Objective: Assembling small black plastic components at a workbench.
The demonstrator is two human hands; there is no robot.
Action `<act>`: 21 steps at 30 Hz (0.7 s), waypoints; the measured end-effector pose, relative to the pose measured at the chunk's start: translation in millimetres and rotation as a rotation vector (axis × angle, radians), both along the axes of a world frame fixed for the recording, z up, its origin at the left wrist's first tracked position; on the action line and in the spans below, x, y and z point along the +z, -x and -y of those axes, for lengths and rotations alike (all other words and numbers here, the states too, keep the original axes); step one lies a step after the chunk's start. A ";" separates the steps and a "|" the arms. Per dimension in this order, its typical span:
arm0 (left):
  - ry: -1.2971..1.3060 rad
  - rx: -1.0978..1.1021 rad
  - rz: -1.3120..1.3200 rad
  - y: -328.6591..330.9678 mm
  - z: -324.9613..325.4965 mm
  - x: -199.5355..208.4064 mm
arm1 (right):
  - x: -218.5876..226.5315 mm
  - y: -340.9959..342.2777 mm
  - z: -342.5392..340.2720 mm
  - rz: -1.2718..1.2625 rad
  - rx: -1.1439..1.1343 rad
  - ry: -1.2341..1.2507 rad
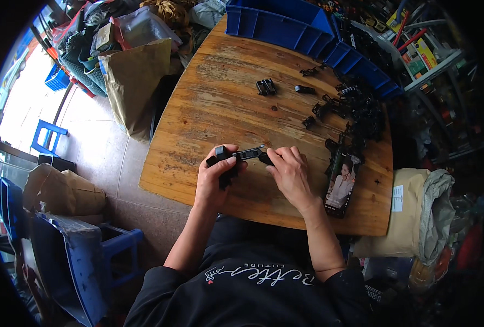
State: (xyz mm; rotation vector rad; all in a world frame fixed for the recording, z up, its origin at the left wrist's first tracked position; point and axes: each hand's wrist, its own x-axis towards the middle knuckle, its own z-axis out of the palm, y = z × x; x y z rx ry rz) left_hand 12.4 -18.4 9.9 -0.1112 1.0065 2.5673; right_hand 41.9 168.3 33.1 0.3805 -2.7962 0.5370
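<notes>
Near the table's front edge, my left hand [209, 180] is closed around a black plastic bracket-like part [247, 155] with a narrow arm reaching to the right. A thin light-coloured strip shows along the top of that arm. From the other side my right hand [292, 173] pinches a small black piece [265, 158] at the arm's right end. Whether this piece is joined to the part or separate, I cannot tell. Farther back on the wood lie a black double-barred part [266, 87] and a small black rounded piece [305, 89].
A phone [341, 185] showing a picture leans at the wooden table's [198, 120] right side. Behind it spreads a heap of black plastic parts [356, 103]. Blue bins [280, 24] line the back edge. Paper sacks [138, 82] and a blue stool [119, 245] stand left.
</notes>
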 end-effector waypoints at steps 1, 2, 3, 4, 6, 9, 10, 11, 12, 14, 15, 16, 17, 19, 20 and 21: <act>0.044 0.012 -0.017 -0.4 -2.4 1.7 | 0.1 -1.3 -1.1 -0.001 -0.006 -0.003; 0.091 0.030 -0.033 -0.9 -3.1 1.8 | -1.2 -2.0 -0.5 -0.001 -0.007 -0.003; 0.093 0.034 -0.032 -1.4 -3.5 1.4 | -1.5 -5.1 0.6 -0.001 -0.003 -0.001; 0.100 0.047 -0.033 -2.1 -3.9 0.9 | -0.5 -10.6 2.2 0.067 -0.043 0.226; 0.110 0.066 -0.031 -4.4 -6.9 1.3 | 5.6 -20.9 4.3 0.140 -0.079 0.455; 0.265 0.070 -0.083 -6.3 -10.0 6.4 | 20.0 -33.8 3.1 0.279 -0.092 0.736; 0.288 0.065 -0.107 -9.3 -12.6 9.8 | 20.8 -35.4 2.1 0.281 -0.088 0.738; 0.335 0.033 -0.136 -10.7 -14.0 11.5 | 22.3 -37.1 -0.1 0.335 -0.066 0.866; 0.383 0.000 -0.164 -12.1 -15.4 12.6 | 24.1 -37.9 -1.1 0.389 -0.044 0.994; 0.379 0.003 -0.221 -16.3 -20.0 11.6 | 27.0 -37.1 -2.4 0.427 -0.047 1.052; 0.461 -0.004 -0.254 -17.3 -20.7 12.6 | 25.9 -37.0 -4.5 0.445 -0.066 1.047; 0.544 -0.012 -0.286 -18.0 -21.8 13.7 | 25.2 -37.0 -6.3 0.464 -0.084 1.042; 0.546 -0.010 -0.285 -18.6 -22.5 13.5 | 25.0 -37.3 -6.7 0.466 -0.082 1.044; 0.663 0.060 -0.439 -19.8 -23.8 12.9 | 25.1 -38.0 -7.0 0.475 -0.048 1.078; 0.664 0.059 -0.438 -20.4 -24.1 12.5 | 26.5 -38.1 -6.6 0.476 -0.050 1.079; 0.697 0.054 -0.475 -21.1 -24.3 12.4 | 29.1 -37.9 -5.8 0.479 -0.072 1.033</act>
